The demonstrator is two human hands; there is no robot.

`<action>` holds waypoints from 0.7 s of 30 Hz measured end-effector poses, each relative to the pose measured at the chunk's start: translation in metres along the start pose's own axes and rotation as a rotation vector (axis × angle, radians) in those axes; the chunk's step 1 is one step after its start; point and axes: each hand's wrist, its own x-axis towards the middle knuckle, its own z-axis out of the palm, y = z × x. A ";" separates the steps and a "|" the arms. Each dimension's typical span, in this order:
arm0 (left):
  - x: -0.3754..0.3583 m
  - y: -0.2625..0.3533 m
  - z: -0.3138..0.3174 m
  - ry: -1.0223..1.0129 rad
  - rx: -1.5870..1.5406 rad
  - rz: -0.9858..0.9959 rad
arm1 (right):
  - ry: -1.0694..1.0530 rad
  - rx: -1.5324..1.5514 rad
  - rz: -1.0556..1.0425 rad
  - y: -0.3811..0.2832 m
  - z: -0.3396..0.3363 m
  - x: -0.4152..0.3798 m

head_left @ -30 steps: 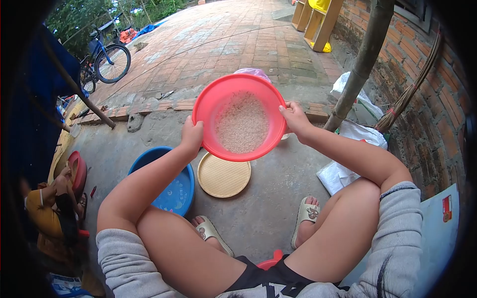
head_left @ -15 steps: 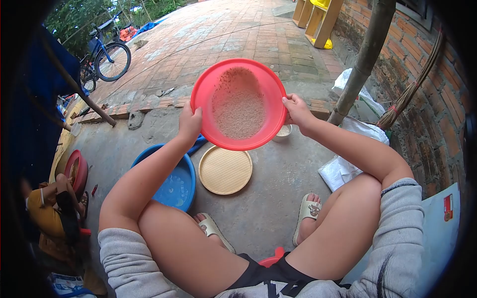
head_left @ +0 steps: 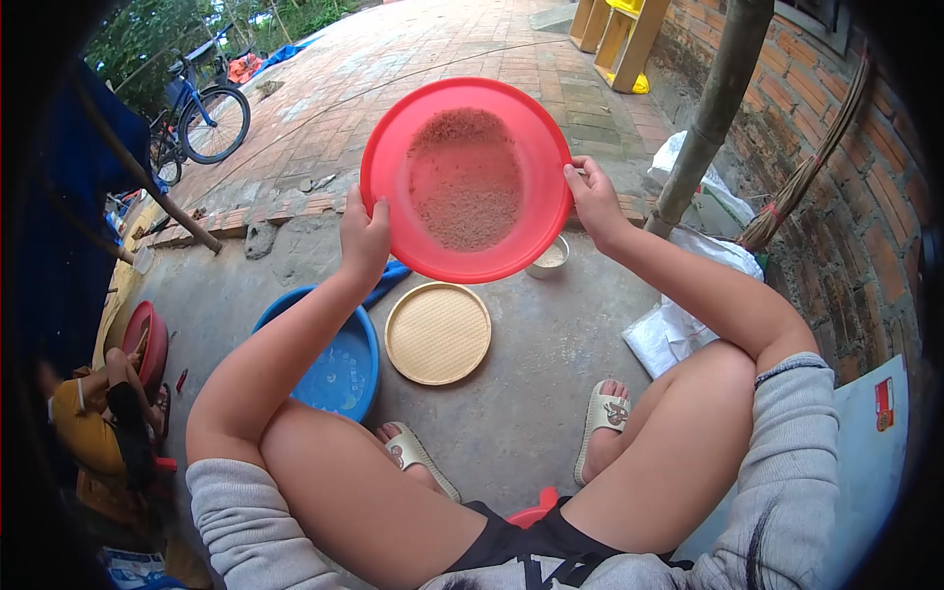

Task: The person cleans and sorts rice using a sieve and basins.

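Both my hands hold a round red plastic basin [head_left: 393,147] out in front of me, raised and tilted so its inside faces me. My left hand [head_left: 368,234] grips the left rim, thumb on the inner side. On the opposite rim, my right hand [head_left: 593,205] is closed with its thumb over the edge. Small brownish grains [head_left: 467,211], like rice, lie in the lower part of the basin, with a darker patch along the upper part. Below on the floor sit a flat woven tray [head_left: 439,334], a blue basin [head_left: 346,372] and a small cup of pale grains [head_left: 551,258].
A bamboo post [head_left: 710,128] and white sacks [head_left: 678,329] stand at the right by a brick wall [head_left: 826,147]. Another person in yellow [head_left: 87,428] sits at far left beside a red tub [head_left: 147,339]. A bicycle [head_left: 211,123] is parked behind.
The basin has risen and tipped further toward me, with both hands moving along. Grains have shifted, and a dense band now lies near the basin's top.
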 end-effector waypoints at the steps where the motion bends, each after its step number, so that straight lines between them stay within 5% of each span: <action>1: 0.002 0.001 -0.003 0.012 0.028 0.032 | -0.010 0.003 0.067 -0.012 0.004 -0.006; 3: 0.001 -0.003 -0.004 -0.030 -0.003 -0.096 | -0.022 0.006 0.130 -0.016 0.006 -0.008; 5: -0.006 -0.011 -0.004 -0.069 -0.037 -0.224 | -0.088 -0.134 0.578 0.004 0.001 -0.003; 7: -0.016 -0.018 -0.001 -0.155 0.069 -0.674 | -0.131 -0.175 0.724 0.022 -0.003 -0.005; 8: -0.016 -0.020 0.001 -0.152 0.069 -0.671 | -0.173 -0.210 0.874 0.029 -0.005 -0.005; 10: -0.014 -0.017 0.002 -0.185 0.011 -0.850 | -0.109 -0.197 0.805 0.021 0.000 -0.008; 12: -0.010 -0.005 -0.002 -0.168 0.015 -0.800 | -0.034 -0.143 0.609 0.011 0.003 -0.007; 13: -0.009 0.009 -0.004 -0.120 -0.067 -0.557 | 0.167 -0.092 0.435 -0.004 0.016 -0.010; 14: -0.008 0.018 -0.004 -0.072 -0.150 -0.314 | 0.149 -0.092 0.165 -0.004 0.015 0.000; 15: -0.003 0.019 -0.005 -0.073 -0.157 -0.316 | 0.129 -0.094 -0.107 -0.006 0.012 0.008; 17: 0.006 0.020 -0.012 0.060 -0.170 0.070 | 0.061 -0.056 -0.172 -0.034 0.017 -0.001; 20: 0.004 0.028 -0.014 0.040 -0.169 -0.048 | -0.030 -0.018 -0.194 -0.032 0.014 0.000; 21: 0.001 0.020 -0.013 0.043 -0.170 -0.045 | -0.018 -0.044 0.008 -0.026 0.014 -0.003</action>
